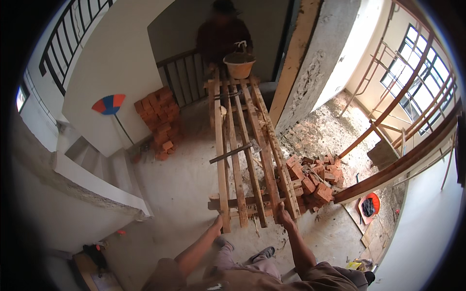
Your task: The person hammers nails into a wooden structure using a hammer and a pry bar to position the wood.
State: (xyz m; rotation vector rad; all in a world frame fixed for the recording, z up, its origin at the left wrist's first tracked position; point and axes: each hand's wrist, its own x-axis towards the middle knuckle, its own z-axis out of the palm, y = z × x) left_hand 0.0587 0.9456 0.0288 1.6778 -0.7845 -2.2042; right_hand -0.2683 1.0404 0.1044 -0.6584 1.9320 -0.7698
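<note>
In front of me stands a long platform of wooden slats (pixel 238 182), stretching away to the far end. My left hand (pixel 219 222) grips its near left corner, at the outer slat. Around the near right slat ends closes my right hand (pixel 284 215); its fingers are partly hidden. A hammer-like tool (pixel 233 153) with a dark handle lies across the slats. On the far end sits an orange-rimmed bucket (pixel 239 69), its contents too dark to make out. Another person (pixel 224 36) stands behind it in shadow, hands near that end.
A brick stack (pixel 160 120) stands at the left wall near a red-and-blue broom (pixel 111 104). Loose bricks (pixel 315 180) lie right of the platform. Stairs (pixel 98 160) rise on the left. A wooden beam (pixel 386 172), scaffold poles (pixel 371 76) and an orange container (pixel 369 207) are at right.
</note>
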